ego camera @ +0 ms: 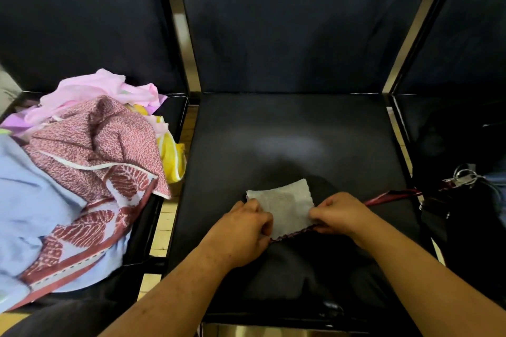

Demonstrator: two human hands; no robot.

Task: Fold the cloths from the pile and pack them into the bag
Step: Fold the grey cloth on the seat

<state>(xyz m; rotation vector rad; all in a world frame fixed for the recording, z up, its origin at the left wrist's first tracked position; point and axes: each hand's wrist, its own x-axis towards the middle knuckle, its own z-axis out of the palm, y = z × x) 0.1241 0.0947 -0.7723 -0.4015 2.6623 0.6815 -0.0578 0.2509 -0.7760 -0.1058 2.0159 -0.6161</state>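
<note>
Left hand [243,227], right hand [338,213] curled, pinching grey cloth [287,205] at red-trimmed bag [290,234] rim; cloth pile [90,159] far left.

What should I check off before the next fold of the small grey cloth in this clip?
1. Grip: left hand and right hand each pinch a side of the small grey terry cloth: ok.
2. Cloth lying flat on the black table top: ok.
3. Layers aligned at the near stitched edge: cannot tell.
4. Colourful pile of unfolded cloths apart from the grey cloth: ok.
5. Dark bag at right open for packing: cannot tell.
</note>
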